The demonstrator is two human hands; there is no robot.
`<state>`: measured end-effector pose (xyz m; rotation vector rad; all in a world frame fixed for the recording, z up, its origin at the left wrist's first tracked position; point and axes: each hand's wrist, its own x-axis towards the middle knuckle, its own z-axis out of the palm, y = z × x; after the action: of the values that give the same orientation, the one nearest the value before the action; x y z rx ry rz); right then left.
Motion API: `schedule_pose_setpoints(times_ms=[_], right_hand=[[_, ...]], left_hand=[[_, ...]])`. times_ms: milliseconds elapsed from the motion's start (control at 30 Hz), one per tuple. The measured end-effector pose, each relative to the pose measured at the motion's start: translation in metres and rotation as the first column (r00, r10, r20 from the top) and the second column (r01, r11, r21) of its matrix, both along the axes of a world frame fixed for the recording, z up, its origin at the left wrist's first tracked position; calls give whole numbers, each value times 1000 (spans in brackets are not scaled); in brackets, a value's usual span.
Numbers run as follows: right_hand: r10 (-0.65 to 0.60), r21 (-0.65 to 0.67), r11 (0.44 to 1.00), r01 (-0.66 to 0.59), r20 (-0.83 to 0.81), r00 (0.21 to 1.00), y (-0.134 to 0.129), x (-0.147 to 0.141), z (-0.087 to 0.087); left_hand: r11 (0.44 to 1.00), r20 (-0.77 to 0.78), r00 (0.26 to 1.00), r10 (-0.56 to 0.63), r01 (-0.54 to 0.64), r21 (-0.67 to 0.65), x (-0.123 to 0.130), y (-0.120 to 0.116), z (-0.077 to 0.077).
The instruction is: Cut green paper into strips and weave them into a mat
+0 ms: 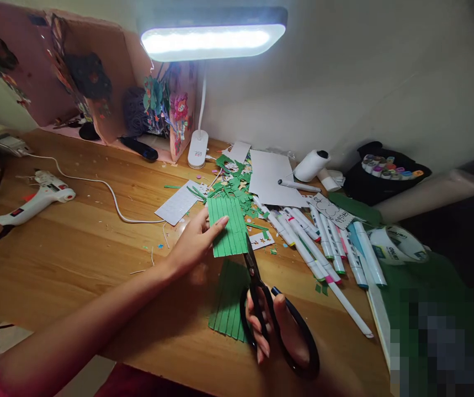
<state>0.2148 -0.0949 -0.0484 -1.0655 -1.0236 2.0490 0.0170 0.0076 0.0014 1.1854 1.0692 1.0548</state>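
My left hand (197, 240) pinches a green lined paper piece (227, 226) between thumb and fingers, holding it above the table. In my right hand (267, 325) are black-handled scissors (253, 272), fingers through the loops. The blades meet the lower right edge of the held paper; whether they cut into it I cannot tell. Under the scissors, a second green lined piece (226, 306) lies on the wooden table (145, 320), partly covered by the handles. Behind the held paper is a heap of green scraps (239, 182).
White markers (303, 253) lie scattered at the right, near a tape roll (398, 244) and a black marker holder (365, 187). A glue gun (38, 201) rests at the left. A lit lamp (216, 41) hangs above; a pink box (112, 66) stands behind.
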Motion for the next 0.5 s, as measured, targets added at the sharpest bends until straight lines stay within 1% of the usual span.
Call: schedule_pose_setpoints(times_ms=[100, 200, 333, 500], right_hand=[[1, 0, 1000, -1, -5, 1000, 0, 0, -1], [7, 23, 1000, -8, 19, 1000, 0, 0, -2], [14, 59, 998, -17, 51, 999, -2, 1, -1], [7, 61, 998, -10, 52, 999, -1, -1, 5]], left_hand=[[987, -15, 994, -110, 107, -118, 1, -1, 1], [966, 22, 982, -188, 189, -175, 2, -4, 0], [957, 28, 981, -194, 195, -213, 3, -6, 2], [962, 6, 977, -211, 209, -177, 2, -6, 1]])
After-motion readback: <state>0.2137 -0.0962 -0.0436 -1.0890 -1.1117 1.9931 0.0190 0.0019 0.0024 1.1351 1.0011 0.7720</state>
